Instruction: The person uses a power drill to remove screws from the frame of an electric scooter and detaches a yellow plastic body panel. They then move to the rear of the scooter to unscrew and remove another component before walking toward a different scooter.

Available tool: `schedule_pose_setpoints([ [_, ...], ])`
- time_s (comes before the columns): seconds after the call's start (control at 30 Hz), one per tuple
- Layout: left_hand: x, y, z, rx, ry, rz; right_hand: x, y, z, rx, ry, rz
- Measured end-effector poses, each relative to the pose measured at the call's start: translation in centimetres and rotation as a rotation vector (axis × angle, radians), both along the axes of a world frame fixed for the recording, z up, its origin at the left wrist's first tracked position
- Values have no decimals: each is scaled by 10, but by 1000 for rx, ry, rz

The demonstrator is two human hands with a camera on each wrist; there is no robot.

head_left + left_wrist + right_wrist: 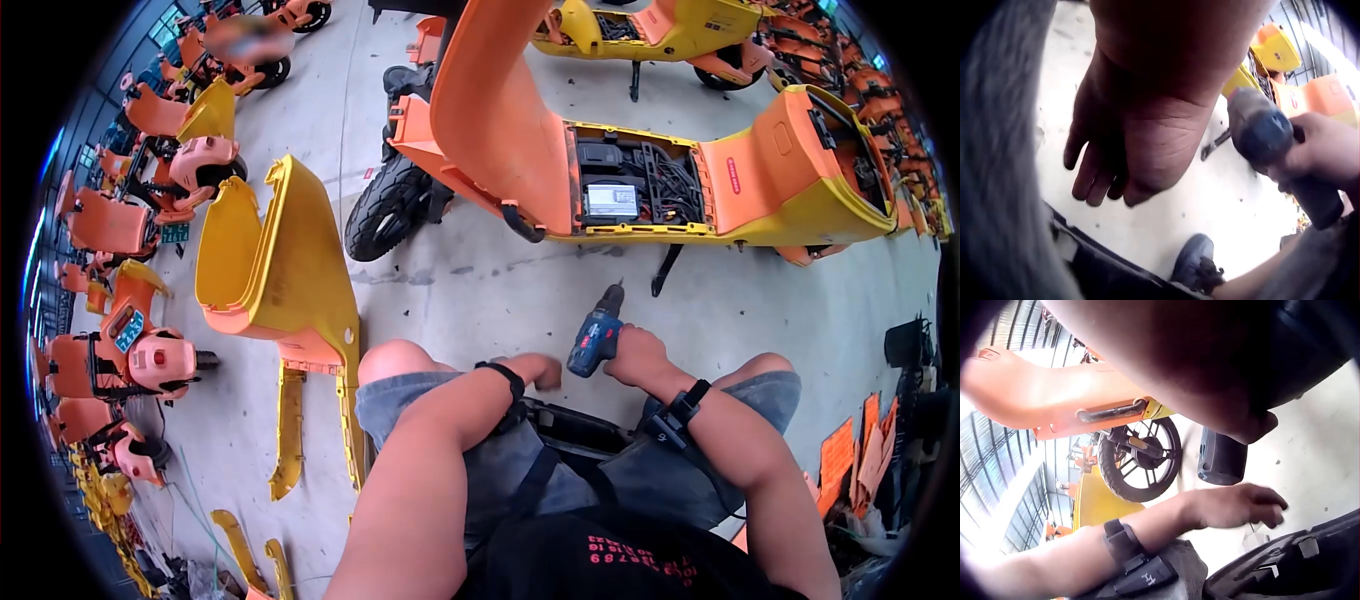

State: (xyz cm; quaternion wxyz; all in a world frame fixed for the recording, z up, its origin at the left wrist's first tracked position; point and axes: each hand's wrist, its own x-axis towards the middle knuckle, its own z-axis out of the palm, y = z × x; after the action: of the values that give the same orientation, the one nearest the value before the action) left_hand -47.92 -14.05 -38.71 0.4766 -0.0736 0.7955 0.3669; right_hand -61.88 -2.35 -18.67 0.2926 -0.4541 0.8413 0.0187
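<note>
Large hall, pale grey floor with scattered dark specks, smeary stains and a thin seam toward the back. Left side: line of parked orange scooters, some with yellow parts; right side: another row, tightly packed scooters. Small bluish windows upper left. Ribbed panelling in right wrist view, wall or roof unclear, bright white glare along it. Orange sheets near right edge

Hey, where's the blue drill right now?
In the head view, the blue drill is just right of centre, in the grip of the right hand, with the left hand to its left and the nearest orange-and-yellow scooter above.
</note>
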Motion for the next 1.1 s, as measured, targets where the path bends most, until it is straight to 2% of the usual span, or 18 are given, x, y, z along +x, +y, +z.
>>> schedule_pose_setpoints([
  [0.03, 2, 15, 36, 147, -201, -40, -2, 0, 2, 1, 8, -3],
  [0.07, 6, 29, 15, 227, -316, -52, -2, 0, 6, -13, 11, -58],
  [0.13, 3, 30, 96, 159, -232, -11, -1, -2, 10, -13, 14, -110],
  [0.2, -18, 24, 37, -22, 19, -37, 1, -12, 12, -42, -149, -149],
  [0.27, -12, 8, 68, 60, 237, 576, 6, -22, -1, -2, -215, -160],
  [0.33, 4, 4, 126, 551, 117, 1183, 16, -31, -15, -178, -636, -477],
  [0.4, 23, 4, 123, 893, 195, 1425, 28, -47, -10, -228, -979, -654],
  [0.43, 32, 4, 151, 1066, 309, 1490, 32, -55, -7, -258, -1009, -664],
  [0.5, 44, -2, 171, 1107, 331, 1559, 45, -66, -17, -350, -1003, -658],
  [0.53, 50, -6, 175, 1143, 356, 1603, 51, -70, -24, -341, -986, -572],
  [0.57, 56, -7, 172, 1042, 388, 1708, 61, -75, -28, -353, -909, -541],
  [0.73, 88, -16, 149, 1108, 432, 1922, 103, -94, -31, -394, -721, -379],
  [0.8, 95, -32, 146, 1185, 501, 1877, 108, -105, -28, -415, -655, -392],
  [0.87, 97, -46, 159, 1272, 464, 1956, 109, -109, -20, -407, -645, -309],
  [0.93, 101, -53, 170, 1273, 562, 1895, 105, -112, -24, -478, -581, -164],
  [0.97, 102, -58, 164, 1172, 645, 1868, 103, -113, -17, -413, -550, -83],
  [1.07, 102, -75, 156, 1042, 716, 1919, 89, -127, -26, -361, -728, -71],
  [1.1, 103, -82, 154, 936, 716, 1939, 84, -131, -28, -296, -934, -343],
])
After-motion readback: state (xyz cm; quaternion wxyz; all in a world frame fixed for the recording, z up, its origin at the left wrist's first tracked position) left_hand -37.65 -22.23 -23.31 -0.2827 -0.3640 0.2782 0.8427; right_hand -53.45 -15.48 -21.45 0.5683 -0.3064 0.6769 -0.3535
